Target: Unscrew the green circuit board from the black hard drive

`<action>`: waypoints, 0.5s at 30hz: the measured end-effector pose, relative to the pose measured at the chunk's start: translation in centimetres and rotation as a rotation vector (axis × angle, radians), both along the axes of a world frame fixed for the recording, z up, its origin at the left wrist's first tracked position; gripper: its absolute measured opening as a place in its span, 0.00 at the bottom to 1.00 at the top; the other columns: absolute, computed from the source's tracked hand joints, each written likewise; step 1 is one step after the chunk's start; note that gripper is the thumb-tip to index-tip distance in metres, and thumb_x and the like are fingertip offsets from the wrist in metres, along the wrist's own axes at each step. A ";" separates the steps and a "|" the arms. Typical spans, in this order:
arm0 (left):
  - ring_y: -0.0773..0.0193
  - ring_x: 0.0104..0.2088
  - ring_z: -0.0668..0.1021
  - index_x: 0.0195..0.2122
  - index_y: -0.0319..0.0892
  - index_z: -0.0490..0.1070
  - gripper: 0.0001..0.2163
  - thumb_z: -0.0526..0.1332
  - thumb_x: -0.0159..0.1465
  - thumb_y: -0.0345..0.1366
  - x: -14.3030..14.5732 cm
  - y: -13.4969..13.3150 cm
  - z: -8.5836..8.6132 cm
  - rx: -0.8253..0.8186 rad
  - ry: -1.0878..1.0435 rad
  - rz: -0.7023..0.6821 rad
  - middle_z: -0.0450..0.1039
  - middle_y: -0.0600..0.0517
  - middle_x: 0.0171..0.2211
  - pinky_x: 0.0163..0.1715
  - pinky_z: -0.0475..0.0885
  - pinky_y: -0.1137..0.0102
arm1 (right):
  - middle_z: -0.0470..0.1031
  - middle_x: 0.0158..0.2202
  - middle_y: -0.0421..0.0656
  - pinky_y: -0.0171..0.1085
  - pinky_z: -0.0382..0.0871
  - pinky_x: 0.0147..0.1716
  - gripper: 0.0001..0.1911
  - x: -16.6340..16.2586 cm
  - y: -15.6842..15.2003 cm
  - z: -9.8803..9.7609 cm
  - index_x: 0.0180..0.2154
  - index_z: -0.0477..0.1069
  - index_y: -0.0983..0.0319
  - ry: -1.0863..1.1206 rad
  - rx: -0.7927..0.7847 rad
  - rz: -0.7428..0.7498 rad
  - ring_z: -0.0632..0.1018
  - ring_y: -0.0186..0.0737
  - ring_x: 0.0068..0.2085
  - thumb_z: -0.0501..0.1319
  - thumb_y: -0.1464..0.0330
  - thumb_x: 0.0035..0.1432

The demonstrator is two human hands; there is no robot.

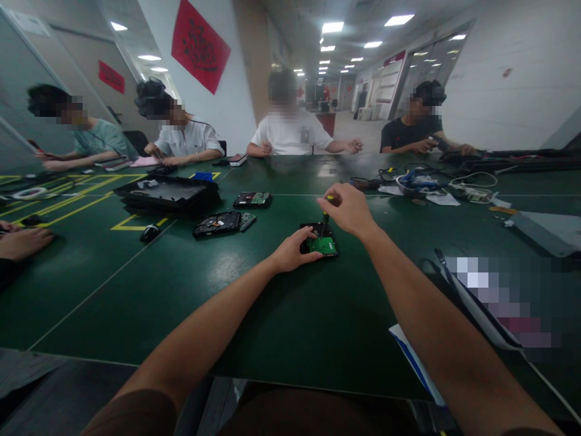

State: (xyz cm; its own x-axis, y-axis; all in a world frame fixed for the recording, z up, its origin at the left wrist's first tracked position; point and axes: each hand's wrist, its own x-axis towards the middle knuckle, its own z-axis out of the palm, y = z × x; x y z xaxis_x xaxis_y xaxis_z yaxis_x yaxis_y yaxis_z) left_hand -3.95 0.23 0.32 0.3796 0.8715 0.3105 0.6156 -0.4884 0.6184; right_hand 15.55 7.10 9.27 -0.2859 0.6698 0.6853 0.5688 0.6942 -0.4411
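A hard drive [325, 245] lies on the green table with its green circuit board facing up. My left hand [294, 248] grips its left side, fingers along the far part and thumb along the near edge. Above the drive, my right hand [348, 209] is closed around the yellow and black handle of a screwdriver [325, 217]. The screwdriver stands nearly upright with its shaft pointing down at the board; the exact spot its tip meets is too small to make out. Left of it lie a second hard drive [252, 199] and an opened one [218, 223] beside a loose circuit board [247, 221].
Stacked black trays [167, 192] and a black mouse [149, 233] lie left. Cables and a bowl [417, 183] are at the back right, a grey metal panel [544, 233] nearer. A blue-white notebook [415, 363] lies by my right forearm. Several people sit around the table.
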 end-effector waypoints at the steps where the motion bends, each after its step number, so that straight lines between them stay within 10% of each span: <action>1: 0.49 0.67 0.65 0.56 0.45 0.68 0.27 0.68 0.59 0.49 0.0 0.0 0.0 0.002 0.001 -0.003 0.61 0.43 0.66 0.65 0.62 0.54 | 0.72 0.30 0.42 0.42 0.64 0.35 0.13 0.0 0.1 -0.2 0.31 0.69 0.58 0.005 -0.010 -0.014 0.72 0.41 0.33 0.66 0.57 0.57; 5: 0.49 0.67 0.65 0.56 0.44 0.68 0.27 0.68 0.58 0.49 -0.1 0.1 -0.2 0.003 0.005 -0.001 0.61 0.43 0.66 0.66 0.62 0.54 | 0.73 0.27 0.41 0.42 0.66 0.35 0.16 -0.6 0.5 -1.3 0.30 0.66 0.58 0.185 -0.227 0.027 0.74 0.41 0.31 0.64 0.54 0.58; 10: 0.51 0.67 0.65 0.56 0.43 0.68 0.27 0.67 0.59 0.50 -0.2 0.3 -0.6 0.024 0.006 -0.010 0.62 0.43 0.65 0.66 0.62 0.56 | 0.80 0.33 0.43 0.41 0.72 0.36 0.12 -1.3 1.0 -2.6 0.35 0.66 0.58 0.532 -0.624 0.441 0.80 0.41 0.35 0.63 0.57 0.60; 15: 0.51 0.67 0.65 0.56 0.44 0.68 0.27 0.67 0.59 0.50 -0.1 0.4 -0.7 0.038 -0.001 -0.012 0.64 0.43 0.65 0.65 0.62 0.56 | 0.75 0.25 0.37 0.36 0.69 0.33 0.16 -1.5 1.3 -3.2 0.34 0.69 0.58 0.601 -0.649 0.494 0.76 0.35 0.28 0.66 0.53 0.58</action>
